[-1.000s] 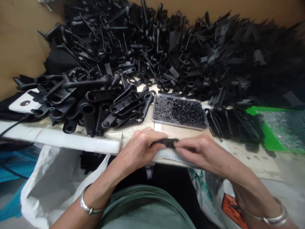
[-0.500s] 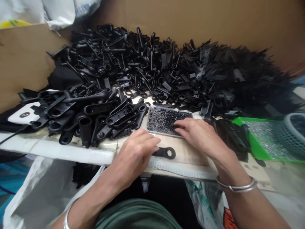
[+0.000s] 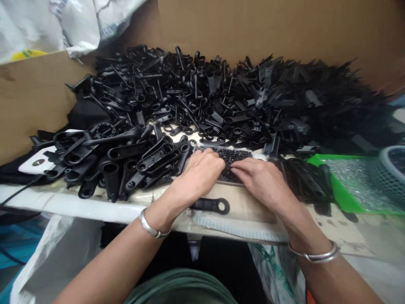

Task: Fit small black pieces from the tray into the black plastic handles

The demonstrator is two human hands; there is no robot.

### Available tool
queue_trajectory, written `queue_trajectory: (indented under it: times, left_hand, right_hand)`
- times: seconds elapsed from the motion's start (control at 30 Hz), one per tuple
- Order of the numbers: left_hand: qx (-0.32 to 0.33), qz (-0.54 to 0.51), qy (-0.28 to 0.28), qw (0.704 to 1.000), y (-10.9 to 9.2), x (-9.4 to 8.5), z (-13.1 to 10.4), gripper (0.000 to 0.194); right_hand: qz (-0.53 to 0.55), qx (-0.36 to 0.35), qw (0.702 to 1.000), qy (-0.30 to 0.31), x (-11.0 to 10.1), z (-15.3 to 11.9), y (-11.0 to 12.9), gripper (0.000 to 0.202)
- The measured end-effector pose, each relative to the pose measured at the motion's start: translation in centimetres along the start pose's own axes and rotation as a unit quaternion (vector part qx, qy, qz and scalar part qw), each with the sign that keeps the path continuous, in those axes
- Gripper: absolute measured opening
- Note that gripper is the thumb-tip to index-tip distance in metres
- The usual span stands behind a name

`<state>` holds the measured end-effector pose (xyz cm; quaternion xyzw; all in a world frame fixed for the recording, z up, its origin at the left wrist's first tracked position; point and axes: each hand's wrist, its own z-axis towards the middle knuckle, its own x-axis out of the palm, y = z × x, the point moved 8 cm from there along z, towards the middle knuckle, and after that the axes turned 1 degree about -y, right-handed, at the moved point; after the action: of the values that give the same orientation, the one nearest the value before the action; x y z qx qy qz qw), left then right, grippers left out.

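A shallow clear tray (image 3: 236, 183) of small dark pieces lies on the worktop in front of me. Over its left part is my left hand (image 3: 205, 169), fingers curled down among the pieces; its fingertips are partly hidden. My right hand (image 3: 257, 175) reaches into the tray from the right, thumb and fingers pinched together at the small pieces. What either hand has between its fingers is too small or hidden to make out. Just below the tray, a flat black plastic arm with a ring end (image 3: 211, 205) lies flat, touched by neither hand.
Black plastic arms (image 3: 110, 169) lie heaped at the left, and a large pile of black parts (image 3: 209, 93) fills the back. To the right stand a green tray (image 3: 344, 202) of small clear pieces and a grey basket (image 3: 394, 177). A white device (image 3: 36, 161) with a cable sits at the far left.
My left hand has moved up and right, away from the flat black arm and into the tray. The right hand stays in the tray. The view has shifted slightly.
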<state>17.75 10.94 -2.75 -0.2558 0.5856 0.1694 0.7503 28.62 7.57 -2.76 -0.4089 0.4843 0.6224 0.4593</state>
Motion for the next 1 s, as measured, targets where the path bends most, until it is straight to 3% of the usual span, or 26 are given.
queue_trajectory:
  times: [0.1,0.23,0.37,0.43,0.47,0.6,0.67,0.8,1.0]
  left_hand:
    - [-0.008,0.005,0.011,1.000,0.3,0.3,0.2,0.026]
    - [-0.042,-0.005,-0.011,0.999,0.6,-0.6,-0.3,0.025]
    - [-0.102,-0.140,-0.075,0.982,1.2,-2.4,-1.1,0.025]
    - [-0.150,-0.277,-0.128,0.941,1.9,-3.1,-1.8,0.019]
    - [-0.179,-0.359,-0.148,0.904,2.3,-3.1,-2.3,0.014]
    - [-0.274,-0.636,-0.142,0.707,2.5,-0.8,-4.3,0.014]
    - [-0.288,-0.692,-0.127,0.650,2.0,-0.2,-4.9,0.018]
    - [-0.284,-0.725,-0.114,0.618,1.2,0.0,-5.5,0.020]
    - [-0.284,-0.731,-0.111,0.611,0.6,-0.1,-5.8,0.018]
  right_hand:
    - [0.059,-0.002,0.998,-0.018,-0.4,-0.2,0.2,0.017]
    - [0.167,0.026,0.985,-0.041,-0.9,-0.4,0.1,0.012]
    - [0.249,0.059,0.965,-0.052,-1.1,-0.7,0.0,0.014]
    - [0.264,0.065,0.960,-0.069,-1.6,-1.0,0.1,0.014]
    - [0.272,0.069,0.957,-0.077,-1.8,-1.1,0.3,0.014]
    - [0.328,0.083,0.935,-0.104,-2.6,-2.2,1.2,0.011]
    - [0.338,0.078,0.931,-0.117,-2.9,-2.8,1.9,0.010]
    - [0.309,0.042,0.937,-0.154,-3.8,-4.0,3.2,0.007]
    - [0.280,0.000,0.946,-0.165,-4.3,-4.5,4.4,0.007]
